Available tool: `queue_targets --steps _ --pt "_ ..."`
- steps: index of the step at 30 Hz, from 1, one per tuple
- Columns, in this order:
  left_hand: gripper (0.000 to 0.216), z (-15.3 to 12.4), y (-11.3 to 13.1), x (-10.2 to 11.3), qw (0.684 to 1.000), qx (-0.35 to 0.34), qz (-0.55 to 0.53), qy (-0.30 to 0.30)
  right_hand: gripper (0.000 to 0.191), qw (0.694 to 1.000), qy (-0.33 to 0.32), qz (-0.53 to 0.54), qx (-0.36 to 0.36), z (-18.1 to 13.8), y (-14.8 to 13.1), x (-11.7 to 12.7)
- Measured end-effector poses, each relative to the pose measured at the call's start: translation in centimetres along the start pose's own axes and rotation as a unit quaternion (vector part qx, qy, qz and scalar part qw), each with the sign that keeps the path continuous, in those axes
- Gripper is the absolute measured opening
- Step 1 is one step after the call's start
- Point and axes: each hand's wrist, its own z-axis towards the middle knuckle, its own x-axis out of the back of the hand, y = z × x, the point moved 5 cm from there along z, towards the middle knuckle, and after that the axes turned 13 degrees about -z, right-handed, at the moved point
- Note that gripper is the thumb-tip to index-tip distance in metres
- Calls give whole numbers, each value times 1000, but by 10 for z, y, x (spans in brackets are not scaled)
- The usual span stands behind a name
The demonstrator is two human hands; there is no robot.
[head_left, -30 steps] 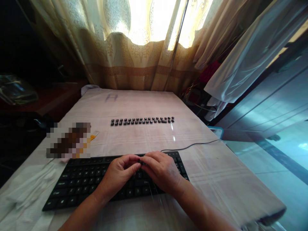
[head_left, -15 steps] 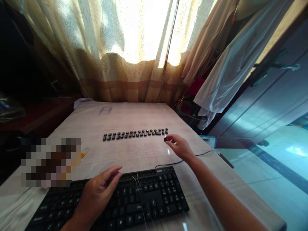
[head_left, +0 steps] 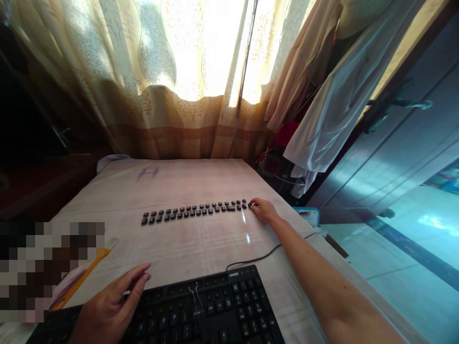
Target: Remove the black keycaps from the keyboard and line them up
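A black keyboard (head_left: 201, 310) lies at the near edge of a cloth-covered table (head_left: 172, 181). My left hand (head_left: 109, 306) rests on its upper left part, fingers stretched out and holding nothing. A row of several loose black keycaps (head_left: 195, 210) runs across the middle of the table. My right hand (head_left: 263, 209) reaches out to the right end of that row, fingertips pinched together at the last keycap. What sits between the fingers is too small to see clearly.
The keyboard's cable (head_left: 268, 254) curls off to the right edge. A yellow strip (head_left: 81, 279) lies by a blurred patch at the left. Curtains (head_left: 172, 86) hang behind the table; white cloth (head_left: 333, 110) and a cabinet (head_left: 405, 153) stand to the right.
Both hands were together over the keyboard; then my right hand carried a small keycap out to the right end of the row. The view tilted up, and my left hand slid left.
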Motion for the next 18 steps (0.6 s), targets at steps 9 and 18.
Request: queue_targets --steps 9,18 --pt "41 10 23 3 996 -79 36 30 20 1000 -5 -20 12 9 2 -7" --pt "46 3 12 -3 999 -5 53 5 30 1000 -1 -19 0 5 5 -9"
